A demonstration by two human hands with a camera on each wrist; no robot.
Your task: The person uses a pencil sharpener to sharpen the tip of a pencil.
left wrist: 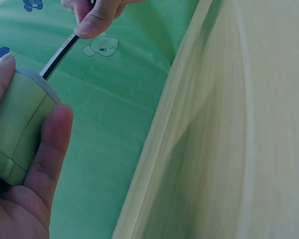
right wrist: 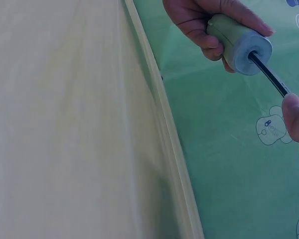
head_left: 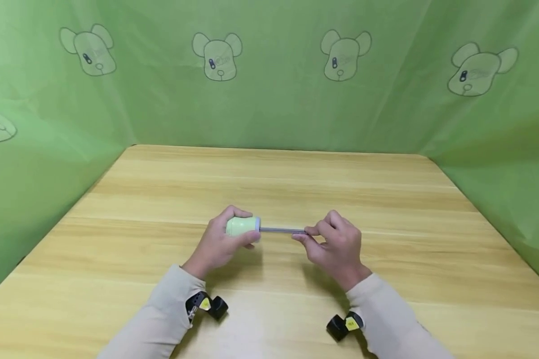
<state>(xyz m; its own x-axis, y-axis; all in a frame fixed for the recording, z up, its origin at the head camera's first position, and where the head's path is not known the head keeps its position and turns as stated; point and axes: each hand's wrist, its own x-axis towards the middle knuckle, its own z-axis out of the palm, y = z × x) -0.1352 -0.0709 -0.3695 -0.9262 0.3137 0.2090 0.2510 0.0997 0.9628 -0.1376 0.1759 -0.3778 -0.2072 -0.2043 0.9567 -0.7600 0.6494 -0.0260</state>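
My left hand [head_left: 216,243] grips a pale green, rounded pencil sharpener [head_left: 239,226], thumb on the near side and fingers on the far side. The sharpener's greyish-blue end faces right. From a round hole in that end, plain in the right wrist view, a dark striped pencil [right wrist: 270,74] sticks out; its inserted tip is hidden. The thumb and fingers of my right hand [head_left: 339,245] pinch the pencil's outer end. Sharpener and pencil lie in one nearly level line, held above the table, with shadows below.
A wood-grain table [head_left: 269,184] spreads under both hands. Green cloth [head_left: 278,109] printed with mouse-like heads hangs behind it and along both sides. Black wrist cameras sit at the left cuff [head_left: 193,284] and the right cuff [head_left: 368,294].
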